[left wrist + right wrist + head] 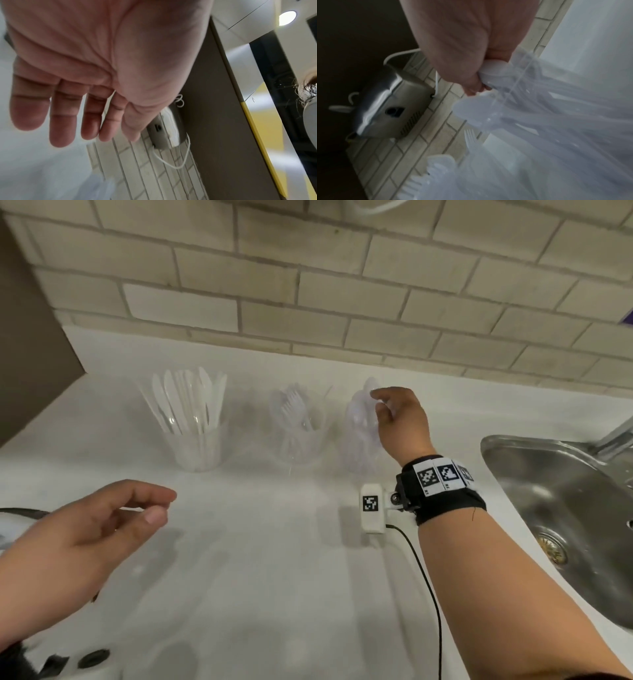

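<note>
Plastic spoons (362, 414) stand in a clear cup (358, 455) at the right end of a row of three cups on the worktop (274, 570). The right hand (402, 422) is over this cup. Its fingers are curled, and in the right wrist view they pinch the top of one white spoon (493, 66) between thumb and fingertips. The picture is blurred there, so the exact grip is not clear. Other spoons lie just below the fingers inside the cup.

The left hand (102, 522) hovers over the worktop, near the front left and well apart from the cups. It holds nothing. Its fingers (60, 115) are loose and only a little bent, and the palm is bare.

On the right wrist sits a black band with printed markers (442, 484). A small white box (371, 508) is attached to the band, and a black cable (430, 587) runs from the box toward the person.

The middle cup (303, 440) holds forks (293, 407). The left cup (198, 446) holds knives (190, 398), with the blades up. The cups stand near each other but do not touch.

A steel sink (565, 508) is set into the worktop to the right of the arm. Behind the cups rises a tiled wall (308, 285), and a metal appliance (388, 108) hangs on it.
</note>
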Available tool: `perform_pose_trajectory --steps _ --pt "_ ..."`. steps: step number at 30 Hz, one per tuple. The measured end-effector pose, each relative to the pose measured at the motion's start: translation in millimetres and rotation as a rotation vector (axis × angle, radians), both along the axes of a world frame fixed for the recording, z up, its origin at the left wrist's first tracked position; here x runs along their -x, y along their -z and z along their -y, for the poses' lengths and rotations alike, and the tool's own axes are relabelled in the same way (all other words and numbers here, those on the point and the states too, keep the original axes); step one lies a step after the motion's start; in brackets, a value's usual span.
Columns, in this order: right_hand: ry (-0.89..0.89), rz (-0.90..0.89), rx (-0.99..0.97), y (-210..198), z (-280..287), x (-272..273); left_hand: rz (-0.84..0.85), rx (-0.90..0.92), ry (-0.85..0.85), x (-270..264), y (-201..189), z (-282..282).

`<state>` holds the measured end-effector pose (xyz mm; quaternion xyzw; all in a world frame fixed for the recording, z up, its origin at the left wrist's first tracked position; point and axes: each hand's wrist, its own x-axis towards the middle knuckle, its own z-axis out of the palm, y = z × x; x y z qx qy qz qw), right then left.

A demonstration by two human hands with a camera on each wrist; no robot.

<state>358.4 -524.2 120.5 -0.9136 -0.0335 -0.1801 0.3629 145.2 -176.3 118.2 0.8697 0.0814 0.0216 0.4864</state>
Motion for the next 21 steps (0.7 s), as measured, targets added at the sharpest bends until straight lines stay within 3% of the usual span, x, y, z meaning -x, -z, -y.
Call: perform_pose_trajectory --steps 3,6,9,14,18,21 --pt "0.005 -0.128 0.184 6 -2 -3 0.036 -0.091 -0.057 13 3 -26" --pt "0.012 0.029 0.234 1 -11 1 0.060 -0.297 -0.137 26 -11 -40" --pt "0.004 0.229 0.162 -15 -47 19 0.007 -0.537 -0.221 32 -7 -66" --pt "-0.424 0.313 0.111 -21 -165 69 -0.493 -0.845 -0.023 32 -1 -71" --pt "-0.896 0.091 0.162 -11 -235 113 -0.529 -0.754 0.079 18 5 -61" --pt "-1.059 -0.177 0.367 -3 -254 127 -0.468 -0.673 0.090 -1 15 -51"
